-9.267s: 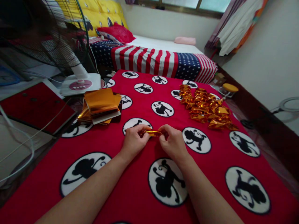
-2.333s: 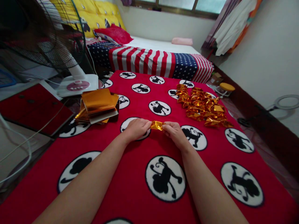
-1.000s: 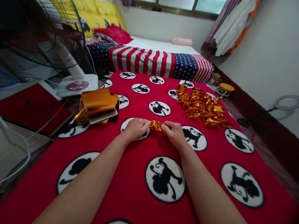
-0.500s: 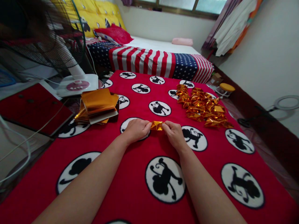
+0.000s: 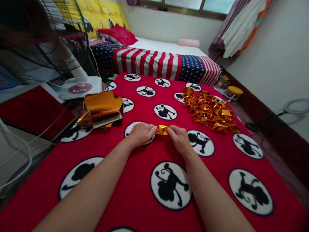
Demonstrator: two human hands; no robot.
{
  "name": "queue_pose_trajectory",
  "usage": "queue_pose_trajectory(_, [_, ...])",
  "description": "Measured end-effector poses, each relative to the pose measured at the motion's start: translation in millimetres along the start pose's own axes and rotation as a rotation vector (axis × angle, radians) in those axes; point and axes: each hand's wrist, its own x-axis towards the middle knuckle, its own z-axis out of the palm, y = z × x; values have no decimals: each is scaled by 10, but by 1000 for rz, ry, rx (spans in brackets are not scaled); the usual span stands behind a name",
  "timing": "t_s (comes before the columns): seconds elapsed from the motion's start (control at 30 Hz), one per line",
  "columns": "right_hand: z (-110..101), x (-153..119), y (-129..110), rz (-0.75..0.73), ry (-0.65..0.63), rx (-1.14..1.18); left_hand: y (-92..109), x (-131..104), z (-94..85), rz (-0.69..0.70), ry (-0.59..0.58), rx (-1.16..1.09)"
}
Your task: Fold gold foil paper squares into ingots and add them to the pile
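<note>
A small folded gold foil paper [image 5: 161, 130] is stretched between my two hands, above a red cloth [image 5: 130, 193] printed with black monkey figures in white circles. My left hand [image 5: 142, 134] is closed, pinching the left end between thumb and fingers. The right end sits in the pinch of my right hand [image 5: 179, 137]. To the left lies a stack of flat gold foil sheets [image 5: 100, 104]. Rows of folded gold foil pieces [image 5: 207, 111] rest on the cloth to the right, beyond my right hand. My fingers cover both ends of the held piece.
A fan [image 5: 80, 85] with a white base stands at the left, beside a dark red panel [image 5: 36, 104] and cables. Behind the cloth is a bed with a striped, starred cover [image 5: 147, 61]. A yellow-topped stool [image 5: 235, 90] and a ring-shaped stand [image 5: 295, 105] are at the right.
Both hands stay in nearly the same place, still holding the foil paper. Its middle catches the light slightly differently and looks a little flatter.
</note>
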Motion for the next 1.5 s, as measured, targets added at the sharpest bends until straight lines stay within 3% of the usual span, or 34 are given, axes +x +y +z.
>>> queue_pose_trajectory(0.33, [-9,-26,1,-15,-48,50,-1,36,-22,-57,10,-103])
queue_pose_trajectory(0.83, [31,-4,58,54,-23,202,-11,17,-19,6,-27,-27])
queue_pose_trajectory(1.13, [11,-8,48,48,-43,242,1,37,-15,-37,-3,-51])
queue_pose_trajectory(1.33, [0,-8,51,58,-62,255,-19,37,-25,-48,12,-173])
queue_pose_trajectory(1.5, [6,-13,43,66,-77,323,-75,27,-16,-11,18,-408])
